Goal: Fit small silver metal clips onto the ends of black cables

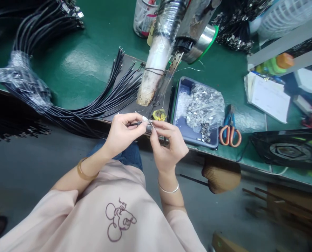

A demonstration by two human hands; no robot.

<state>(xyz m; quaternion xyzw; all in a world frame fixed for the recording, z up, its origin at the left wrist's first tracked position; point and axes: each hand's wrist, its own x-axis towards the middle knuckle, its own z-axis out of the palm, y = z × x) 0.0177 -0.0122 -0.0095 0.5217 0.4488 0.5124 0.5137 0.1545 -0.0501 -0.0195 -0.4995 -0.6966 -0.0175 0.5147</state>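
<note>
My left hand (126, 131) pinches a thin black cable (135, 123) near its end, just over the table's front edge. Its tip meets the fingers of my right hand (169, 140), which are pressed together on a small metal piece (150, 122), too small to name surely. Both hands nearly touch. Behind them lies a yellow pad (159, 114). To the left a bundle of black cables (93, 106) rests with its ends fanned out on a dark board (126, 70).
A white extraction tube (156, 66) hangs above the board, beside a solder wire spool (202, 43). Right of my hands is a blue tray (181, 131) with bagged metal connectors (205, 105). Orange-handled pliers (230, 131) and a black fan (290, 150) lie further right.
</note>
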